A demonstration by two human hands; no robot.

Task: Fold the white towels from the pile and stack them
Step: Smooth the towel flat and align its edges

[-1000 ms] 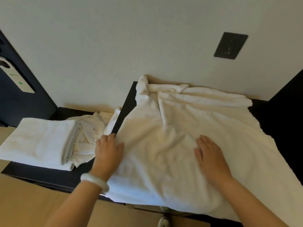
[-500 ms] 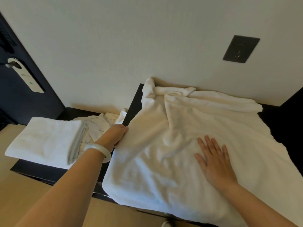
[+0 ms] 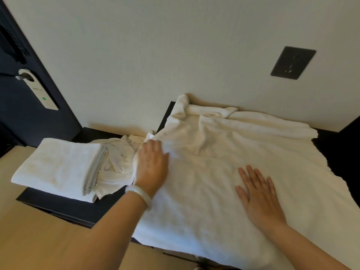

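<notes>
**Left hand back on the towel's edge, right hand unmoved**

Since half a second earlier, the left hand (image 3: 152,164) had shifted a little inward from the hem onto the cloth, while the right hand (image 3: 259,193) had kept its place.

The large white towel (image 3: 214,221) lay spread over the raised part of the dark table (image 3: 58,203). Its far edge was bunched into a roll against the wall (image 3: 155,45), and its near edge hung over the front of the table. On the lower part of the table, to the left, sat the stack of folded towels (image 3: 56,164). The crumpled pile (image 3: 116,158) lay just beside the stack, touching it, between it and the spread towel.

The left hand lay palm down on the spread towel's left edge, next to the pile. Its fingers were together and stretched forward, and their tips were blurred. It pressed on the cloth and gripped nothing that could be seen. The right hand rested flat near the towel's middle, well apart from the left. Its fingers were straight and fanned out, holding nothing.

A pale bracelet (image 3: 139,193) circled the left wrist. A dark socket plate (image 3: 293,62) sat on the wall above the towel. A white hanger tag (image 3: 41,92) hung from the handle of the dark door (image 3: 19,123) at far left.
</notes>
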